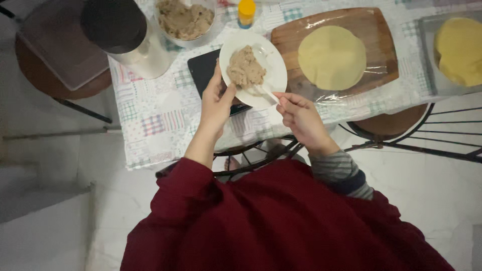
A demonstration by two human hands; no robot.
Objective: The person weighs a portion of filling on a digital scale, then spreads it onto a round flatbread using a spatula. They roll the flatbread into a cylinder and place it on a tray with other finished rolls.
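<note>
Centre frame, the left hand [217, 103] gripped the white plate [273, 62] steady while right-hand fingers [288, 103] pinched a spoon [266, 92] into the filling [245, 69].

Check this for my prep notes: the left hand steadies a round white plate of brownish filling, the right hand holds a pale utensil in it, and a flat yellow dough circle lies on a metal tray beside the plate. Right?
One slip. The head view shows the flat yellow dough circle on a plastic-wrapped wooden cutting board, not a metal tray. The left hand, round white plate and right hand are as described.
</note>
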